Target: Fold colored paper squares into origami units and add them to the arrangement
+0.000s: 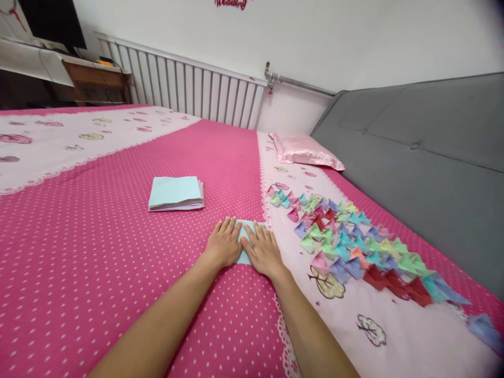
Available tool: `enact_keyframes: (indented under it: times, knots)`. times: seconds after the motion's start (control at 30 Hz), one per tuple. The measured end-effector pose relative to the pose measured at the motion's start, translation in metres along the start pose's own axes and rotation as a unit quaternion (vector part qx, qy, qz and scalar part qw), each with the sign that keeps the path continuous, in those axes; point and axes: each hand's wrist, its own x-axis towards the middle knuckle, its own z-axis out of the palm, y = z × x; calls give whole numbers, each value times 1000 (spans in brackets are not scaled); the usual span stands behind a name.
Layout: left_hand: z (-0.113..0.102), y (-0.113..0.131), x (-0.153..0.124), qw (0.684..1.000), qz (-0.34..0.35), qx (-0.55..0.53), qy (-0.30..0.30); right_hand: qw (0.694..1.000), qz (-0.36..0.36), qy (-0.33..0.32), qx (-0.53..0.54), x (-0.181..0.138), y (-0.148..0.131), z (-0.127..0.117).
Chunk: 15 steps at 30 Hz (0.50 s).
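My left hand (222, 243) and my right hand (263, 250) lie flat side by side on a light blue paper sheet (244, 233), pressing it against the pink dotted bedsheet (98, 252). The fingers of both hands are stretched out and the paper shows between and around them. A stack of coloured paper squares (176, 193) with a light blue top sheet rests farther away to the left. To the right, several folded paper shapes (346, 241) in many colours lie in a long band.
A pink satin pillow (304, 150) lies by the grey padded headboard (425, 157) on the right. A white radiator (185, 84) runs along the far wall. A wooden desk (94, 79) stands at the back left.
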Motion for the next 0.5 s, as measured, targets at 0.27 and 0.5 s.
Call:
enact_keyframes:
  times: [0.27, 0.5]
  knots:
    - [-3, -8, 0, 998, -66, 3, 2, 997, 67, 0, -36, 0, 5, -1]
    - [-12, -16, 1, 990, -134, -40, 26, 992, 109, 38, -45, -1, 10, -7]
